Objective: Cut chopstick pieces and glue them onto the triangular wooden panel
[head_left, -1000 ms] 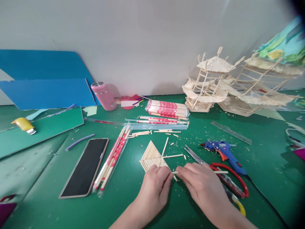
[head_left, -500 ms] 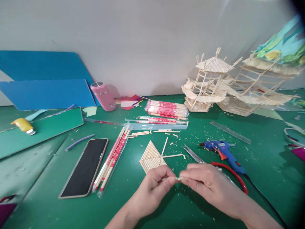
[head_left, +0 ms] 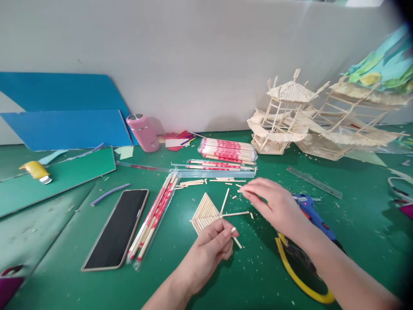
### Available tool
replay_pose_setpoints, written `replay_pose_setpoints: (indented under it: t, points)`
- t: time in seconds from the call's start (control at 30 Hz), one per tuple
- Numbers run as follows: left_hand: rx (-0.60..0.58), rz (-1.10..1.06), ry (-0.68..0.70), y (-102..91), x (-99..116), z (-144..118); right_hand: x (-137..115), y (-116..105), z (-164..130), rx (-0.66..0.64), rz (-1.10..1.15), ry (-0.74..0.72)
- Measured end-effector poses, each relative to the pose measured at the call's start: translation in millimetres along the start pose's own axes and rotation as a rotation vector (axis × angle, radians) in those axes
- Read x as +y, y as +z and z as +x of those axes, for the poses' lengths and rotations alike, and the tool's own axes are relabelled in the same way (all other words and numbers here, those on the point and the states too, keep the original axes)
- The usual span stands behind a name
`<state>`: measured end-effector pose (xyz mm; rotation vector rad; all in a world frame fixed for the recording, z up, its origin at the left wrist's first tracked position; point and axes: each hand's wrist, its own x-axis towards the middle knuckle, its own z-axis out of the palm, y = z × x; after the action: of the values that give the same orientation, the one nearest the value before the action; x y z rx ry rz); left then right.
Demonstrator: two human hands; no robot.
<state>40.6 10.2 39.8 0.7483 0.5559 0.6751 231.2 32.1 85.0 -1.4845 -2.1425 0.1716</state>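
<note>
Nearest the camera, the person's left hand [head_left: 213, 245] is pinched shut on a short stick piece [head_left: 232, 230], thumb and fingertips holding it just above the green table [head_left: 180, 275]. Another short stick bit [head_left: 238, 243] lies on the table right beside that hand. Just past it sits the flat triangular stick panel [head_left: 205, 212], practically touching the left knuckles, with a couple of loose sticks [head_left: 234, 213] poking off its right edge. The right hand [head_left: 274, 202] is further out and well apart from the left, fingers reaching over the scattered stick offcuts [head_left: 237, 186]; whether it's actually gripping one is hard to tell. Behind its wrist is the blue glue gun [head_left: 314, 213]. Left of the panel lies a phone [head_left: 116, 228] next to wrapped chopsticks [head_left: 153, 217]. Way at the back stand the stick pavilion models [head_left: 284, 116].
</note>
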Motion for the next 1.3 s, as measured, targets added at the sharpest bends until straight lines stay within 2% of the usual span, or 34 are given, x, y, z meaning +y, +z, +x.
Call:
replay_pose_setpoints:
  t: [0.17,0.33,0.47,0.57,0.7,0.83,0.93,1.03,1.13,1.3]
  points:
    - [0.035,0.006,-0.006,-2.7,-1,2,17,29,39,-0.068,-0.145,-0.153]
    - [0.063,0.026,0.001,-4.7,-1,3,31,49,51,-0.161,-0.255,-0.212]
    - [0.061,0.044,0.014,-4.7,-1,3,38,51,48,-0.193,-0.279,-0.187]
    - [0.057,0.055,0.026,-4.2,0,3,36,40,43,-0.168,-0.247,-0.132]
    - [0.055,0.072,0.037,-4.1,0,2,26,14,17,-0.068,-0.172,0.003]
    - [0.058,0.090,0.031,-4.5,-1,1,23,-3,-44,0.007,-0.136,0.183]
    - [0.069,0.108,0.027,-4.7,-4,1,30,-1,-100,0.025,-0.151,0.414]
    - [0.083,0.121,0.031,-4.4,-5,1,37,9,-139,-0.007,-0.282,0.423]
    - [0.097,0.121,0.041,-3.4,-3,2,40,17,-151,-0.061,-0.339,0.413]
    - [0.128,0.116,0.052,-1.6,0,1,37,16,-142,-0.120,-0.420,0.472]
